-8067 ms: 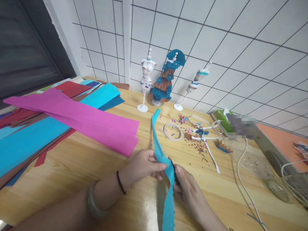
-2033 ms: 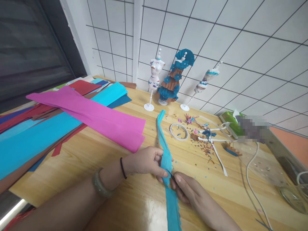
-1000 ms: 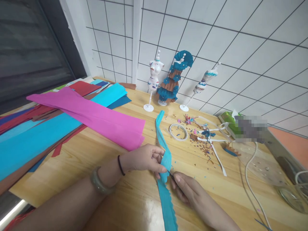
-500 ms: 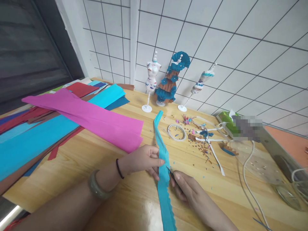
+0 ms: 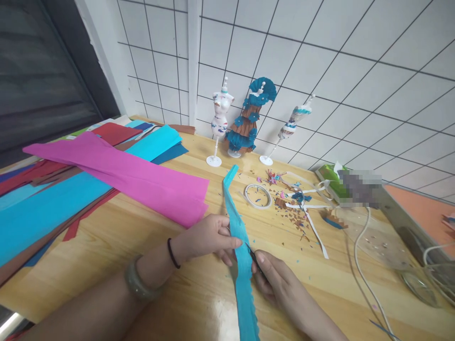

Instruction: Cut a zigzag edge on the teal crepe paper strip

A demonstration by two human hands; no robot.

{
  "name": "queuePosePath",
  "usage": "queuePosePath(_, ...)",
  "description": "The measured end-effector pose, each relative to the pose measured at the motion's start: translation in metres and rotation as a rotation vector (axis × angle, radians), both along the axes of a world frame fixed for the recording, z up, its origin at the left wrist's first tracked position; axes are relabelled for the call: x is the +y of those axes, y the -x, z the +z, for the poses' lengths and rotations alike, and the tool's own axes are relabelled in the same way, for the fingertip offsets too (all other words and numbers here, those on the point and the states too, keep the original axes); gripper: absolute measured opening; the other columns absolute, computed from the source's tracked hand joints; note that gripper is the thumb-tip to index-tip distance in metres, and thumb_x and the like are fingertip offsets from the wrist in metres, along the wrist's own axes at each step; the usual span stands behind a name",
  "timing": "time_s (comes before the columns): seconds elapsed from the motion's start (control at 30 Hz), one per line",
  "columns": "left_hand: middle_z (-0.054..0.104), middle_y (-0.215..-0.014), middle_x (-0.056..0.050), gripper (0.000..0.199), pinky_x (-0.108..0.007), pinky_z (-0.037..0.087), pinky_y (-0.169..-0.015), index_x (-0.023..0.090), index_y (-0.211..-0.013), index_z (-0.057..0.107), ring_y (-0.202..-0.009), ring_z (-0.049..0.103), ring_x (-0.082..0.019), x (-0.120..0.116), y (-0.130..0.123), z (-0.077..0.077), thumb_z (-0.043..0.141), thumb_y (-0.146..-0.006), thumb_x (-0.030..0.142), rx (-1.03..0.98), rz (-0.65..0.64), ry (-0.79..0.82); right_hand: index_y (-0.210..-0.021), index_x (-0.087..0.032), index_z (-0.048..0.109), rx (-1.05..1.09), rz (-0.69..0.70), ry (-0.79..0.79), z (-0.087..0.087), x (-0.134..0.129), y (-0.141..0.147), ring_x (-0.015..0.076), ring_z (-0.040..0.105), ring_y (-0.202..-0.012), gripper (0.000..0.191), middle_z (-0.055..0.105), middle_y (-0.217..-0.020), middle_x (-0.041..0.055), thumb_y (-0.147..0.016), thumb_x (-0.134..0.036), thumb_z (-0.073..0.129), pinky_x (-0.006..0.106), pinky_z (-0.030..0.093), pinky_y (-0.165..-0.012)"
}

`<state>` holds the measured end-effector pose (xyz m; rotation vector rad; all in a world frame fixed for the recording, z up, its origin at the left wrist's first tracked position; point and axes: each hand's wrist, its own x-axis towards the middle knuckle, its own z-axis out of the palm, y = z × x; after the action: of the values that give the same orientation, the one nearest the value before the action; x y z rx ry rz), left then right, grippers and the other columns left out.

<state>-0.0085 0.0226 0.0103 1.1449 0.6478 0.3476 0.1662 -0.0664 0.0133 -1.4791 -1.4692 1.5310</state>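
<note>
A long turquoise paper strip (image 5: pixel 245 293) runs from mid-table down to the bottom edge, its lower right edge scalloped. My left hand (image 5: pixel 215 237) pinches the strip near its middle, thumb on top and fingers partly hidden behind it. From the right, my right hand (image 5: pixel 272 279) is closed round a small dark cutting tool (image 5: pixel 254 255), whose pointed tip lies against the strip's right edge beside my left thumb. Most of the tool is hidden in the fingers.
Pink crepe paper (image 5: pixel 149 182) lies over coloured sheets at left. Behind stand two bare mannequins and a paper-dressed one (image 5: pixel 249 118). A tape roll (image 5: pixel 258 196), paper scraps, white ribbons, a white cable (image 5: pixel 359 265) and a glass dish (image 5: pixel 419 286) lie right.
The whole view has shifted slightly, with things appearing a little further left. Both hands keep their hold, and the strip stays nearly in place between them.
</note>
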Motion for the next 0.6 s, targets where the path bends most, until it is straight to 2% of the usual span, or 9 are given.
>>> queuePosePath(0.33, 0.068, -0.087, -0.012, 0.039, -0.022, 0.05, -0.054, 0.011, -0.09, 0.06, -0.065, 0.064, -0.015, 0.0, -0.0029, -0.0064, 0.064, -0.067, 0.043, 0.014, -0.008, 0.032, -0.068, -0.02, 0.039, 0.041, -0.062, 0.037, -0.0053, 0.0001, 0.0001, 0.008, 0.022, -0.043, 0.042, 0.025, -0.05, -0.0083, -0.09, -0.053, 0.026, 0.023, 0.018, -0.041)
queuePosePath(0.6, 0.068, -0.085, -0.012, 0.038, -0.022, 0.049, -0.052, 0.011, -0.087, 0.062, -0.069, 0.065, -0.017, -0.0014, -0.0029, -0.0043, 0.061, -0.07, 0.045, -0.001, 0.031, 0.04, -0.069, -0.02, 0.04, 0.046, -0.113, 0.039, -0.0089, 0.0004, -0.0001, 0.0077, 0.022, -0.04, 0.045, 0.025, -0.046, -0.0093, -0.086, -0.06, 0.027, 0.022, 0.018, -0.04)
